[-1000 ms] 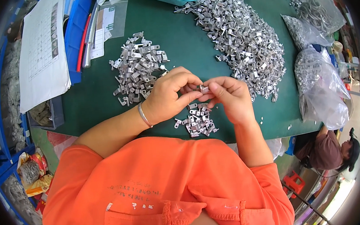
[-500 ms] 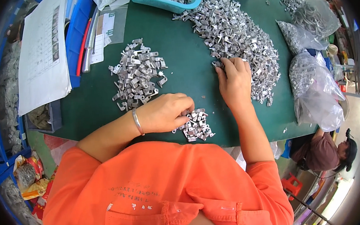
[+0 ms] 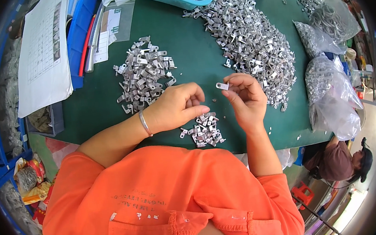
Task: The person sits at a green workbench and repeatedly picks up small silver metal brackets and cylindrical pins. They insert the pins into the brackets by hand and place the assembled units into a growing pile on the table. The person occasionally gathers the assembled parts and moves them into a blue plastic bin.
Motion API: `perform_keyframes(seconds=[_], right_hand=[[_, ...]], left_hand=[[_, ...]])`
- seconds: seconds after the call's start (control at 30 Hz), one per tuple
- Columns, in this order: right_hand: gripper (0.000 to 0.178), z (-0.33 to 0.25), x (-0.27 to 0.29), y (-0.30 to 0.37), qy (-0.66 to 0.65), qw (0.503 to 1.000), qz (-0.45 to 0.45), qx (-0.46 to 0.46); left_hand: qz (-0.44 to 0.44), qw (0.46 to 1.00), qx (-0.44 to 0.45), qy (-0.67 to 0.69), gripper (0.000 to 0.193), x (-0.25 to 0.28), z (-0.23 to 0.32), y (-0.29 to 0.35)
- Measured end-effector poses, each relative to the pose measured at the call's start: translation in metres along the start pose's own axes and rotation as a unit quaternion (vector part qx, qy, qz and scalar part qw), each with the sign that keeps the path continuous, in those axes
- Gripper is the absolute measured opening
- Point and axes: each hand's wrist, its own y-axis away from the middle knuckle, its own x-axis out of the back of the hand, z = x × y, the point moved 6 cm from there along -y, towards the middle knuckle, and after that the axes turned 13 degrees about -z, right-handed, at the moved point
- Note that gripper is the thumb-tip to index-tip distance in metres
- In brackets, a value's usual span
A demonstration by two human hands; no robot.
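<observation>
The right hand [image 3: 247, 96] pinches a metal part [image 3: 221, 86] between thumb and fingertips, raised over the green tabletop [image 3: 192, 59], its flat, holed end pointing left. The left hand [image 3: 176, 104] is half open, fingers curled and thumb apart from the forefinger (whether anything sits inside the curl, I cannot tell); a bracelet [image 3: 144, 123] circles that wrist. Just below its thumb lies a small pile [image 3: 207, 131] of similar parts. A middling pile [image 3: 142, 74] spreads beyond the left hand, and the large pile [image 3: 252, 41] lies beyond the right. At the far edge of view stands a turquoise basket [image 3: 174, 2] of parts. Clear bags [image 3: 334, 92] rest at the right, papers [image 3: 44, 53] and a blue tray [image 3: 75, 51] at the left.
</observation>
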Motion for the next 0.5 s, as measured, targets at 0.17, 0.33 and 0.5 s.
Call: perform_keyframes(seconds=[0.17, 0.33, 0.5], right_hand=[[0.015, 0.007, -0.015, 0.011, -0.117, 0.987, -0.047, -0.104], [0.011, 0.015, -0.031, 0.022, -0.113, 0.952, -0.115, -0.262], [0.022, 0.0, 0.002, -0.028, 0.564, 0.822, 0.004, 0.072]], left_hand=[[0.08, 0.982, -0.166, 0.036, 0.036, 0.002, 0.018, 0.003], [0.107, 0.963, -0.204, -0.143, 0.01, 0.007, 0.032, 0.012], [0.334, 0.876, -0.216, -0.273, 0.011, 0.059, 0.063, 0.04]])
